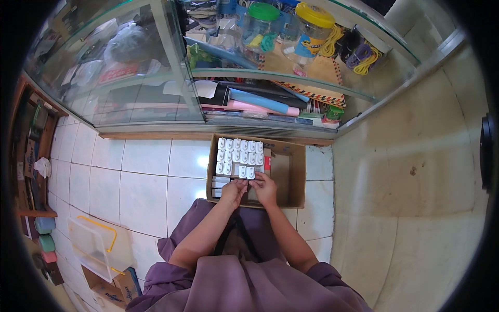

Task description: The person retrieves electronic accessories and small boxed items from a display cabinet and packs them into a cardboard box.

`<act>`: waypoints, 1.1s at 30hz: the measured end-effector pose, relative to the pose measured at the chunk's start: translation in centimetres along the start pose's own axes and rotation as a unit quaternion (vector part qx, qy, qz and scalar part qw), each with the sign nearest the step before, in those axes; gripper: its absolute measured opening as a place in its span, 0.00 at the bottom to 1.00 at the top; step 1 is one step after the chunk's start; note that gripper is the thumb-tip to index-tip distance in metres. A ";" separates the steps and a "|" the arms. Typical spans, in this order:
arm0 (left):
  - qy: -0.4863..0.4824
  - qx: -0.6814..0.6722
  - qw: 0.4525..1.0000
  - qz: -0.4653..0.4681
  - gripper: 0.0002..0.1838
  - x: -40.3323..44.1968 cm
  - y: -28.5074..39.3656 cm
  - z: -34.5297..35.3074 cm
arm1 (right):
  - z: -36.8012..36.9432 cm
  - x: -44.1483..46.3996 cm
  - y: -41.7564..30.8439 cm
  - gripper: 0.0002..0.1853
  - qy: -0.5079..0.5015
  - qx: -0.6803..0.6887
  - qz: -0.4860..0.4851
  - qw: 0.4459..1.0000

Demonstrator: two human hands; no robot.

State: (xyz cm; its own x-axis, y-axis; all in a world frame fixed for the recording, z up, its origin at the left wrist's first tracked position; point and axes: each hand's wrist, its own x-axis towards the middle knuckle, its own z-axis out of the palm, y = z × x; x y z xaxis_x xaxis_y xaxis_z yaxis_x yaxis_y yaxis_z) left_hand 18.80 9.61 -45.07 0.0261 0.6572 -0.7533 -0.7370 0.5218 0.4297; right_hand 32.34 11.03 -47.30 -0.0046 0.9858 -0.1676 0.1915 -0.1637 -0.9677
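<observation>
Several small white items with grey centres [237, 144], perhaps bottles seen from above, stand in rows in the left half of a cardboard box [297, 177]. Two more, set side by side, sit a little apart from the rows. My right hand [264, 188] has its fingers closed at the near edge of the right one of this pair, a small white item [251, 171]. Close beside it, my left hand [234, 192] is closed with fingertips together; what they hold is hidden. White boxes [220, 183] lie in the box's near left corner.
A glass display case [218, 127] with jars, rolls and cords stands just beyond the box. At lower left are a clear plastic bin with a yellow handle [93, 244] and another cardboard box [104, 288]. A wooden shelf [39, 213] borders the tiled floor [143, 190].
</observation>
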 end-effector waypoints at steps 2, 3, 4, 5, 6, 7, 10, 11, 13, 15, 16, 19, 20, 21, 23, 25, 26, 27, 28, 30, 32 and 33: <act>0.029 -0.007 1.000 0.001 0.22 -0.1 0.5 0.0 | 0.4 0.1 -0.3 0.22 -0.017 -0.015 0.022 1.000; 0.017 -0.018 1.000 0.000 0.21 0.3 0.5 -0.5 | 0.7 0.1 -0.4 0.22 -0.019 -0.015 0.021 0.999; 0.004 -0.028 1.000 -0.001 0.20 0.7 0.4 -0.9 | 1.0 0.1 -0.5 0.22 -0.024 0.000 0.023 0.999; 0.005 -0.029 1.000 0.000 0.20 1.1 0.2 -1.3 | 1.3 0.1 -0.6 0.22 -0.029 0.014 0.026 0.999; 0.026 -0.034 0.999 0.005 0.19 1.0 0.2 -1.3 | 1.5 0.1 -0.6 0.22 -0.030 0.015 0.026 0.999; 0.046 -0.039 0.998 0.011 0.19 1.0 0.3 -1.3 | 1.7 0.2 -0.7 0.22 -0.033 0.025 0.023 0.999; 0.035 -0.035 0.999 0.003 0.20 1.3 0.7 -1.6 | 2.1 0.3 -0.3 0.23 -0.035 0.042 0.022 0.998; 0.035 -0.034 0.999 0.003 0.20 1.4 0.7 -1.7 | 2.3 0.3 0.0 0.23 -0.033 0.049 0.023 0.998; 0.052 -0.031 0.998 0.007 0.19 0.9 1.1 -1.3 | 2.5 0.1 -0.3 0.23 -0.033 0.055 0.035 0.997; 0.058 -0.045 0.997 0.004 0.19 0.7 1.4 -1.2 | 2.7 0.1 -0.3 0.23 -0.033 0.061 0.047 0.996; 0.064 -0.059 0.996 0.002 0.19 0.7 1.5 -1.1 | 2.8 0.1 -0.1 0.22 -0.030 0.061 0.040 0.997; 0.056 -0.053 0.997 -0.006 0.20 1.3 1.5 -1.6 | 3.0 0.3 0.0 0.22 -0.023 0.042 0.035 0.998; 0.056 -0.054 0.997 -0.006 0.20 1.5 1.4 -1.9 | 3.1 0.3 -0.1 0.21 -0.019 0.026 0.037 0.999; 0.055 -0.055 0.997 -0.005 0.20 1.6 1.4 -1.9 | 3.2 0.4 -0.1 0.21 -0.019 0.025 0.037 0.999; 0.052 -0.056 0.997 -0.003 0.21 1.6 1.5 -1.9 | 3.3 0.6 -0.3 0.21 -0.012 0.001 0.028 1.000; 0.043 -0.045 0.998 0.005 0.21 1.5 1.8 -1.8 | 3.4 0.6 -0.5 0.22 -0.011 0.003 0.032 0.999; 0.040 -0.046 0.998 0.007 0.21 1.5 2.0 -1.8 | 3.5 0.6 -0.6 0.22 -0.010 0.005 0.037 0.999; 0.044 -0.045 0.998 -0.004 0.21 1.5 2.2 -1.8 | 3.5 0.6 -0.3 0.22 -0.009 0.004 0.034 0.999; 0.048 -0.043 0.998 -0.014 0.20 1.4 2.3 -1.8 | 3.6 0.7 0.0 0.22 -0.011 0.002 0.032 0.999; 0.033 -0.053 0.998 -0.023 0.20 1.3 2.6 -1.8 | 3.6 0.5 0.1 0.22 -0.011 -0.001 0.026 1.000; 0.012 -0.039 0.999 -0.022 0.18 1.0 2.7 -1.8 | 3.6 0.2 -0.2 0.22 -0.012 -0.018 0.012 1.000; 0.005 -0.039 0.999 -0.018 0.18 0.9 2.7 -1.8 | 3.6 0.1 -0.2 0.22 -0.009 -0.019 0.005 1.000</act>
State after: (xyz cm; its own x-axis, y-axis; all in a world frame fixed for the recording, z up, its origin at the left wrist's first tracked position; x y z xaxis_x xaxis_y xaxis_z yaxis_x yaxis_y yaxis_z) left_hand 15.60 10.63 -45.45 0.0473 0.6326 -0.7730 -0.7862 0.5010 0.3618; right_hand 28.81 11.01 -47.83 -0.0211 0.9833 -0.1808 0.2291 -0.1713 -0.9582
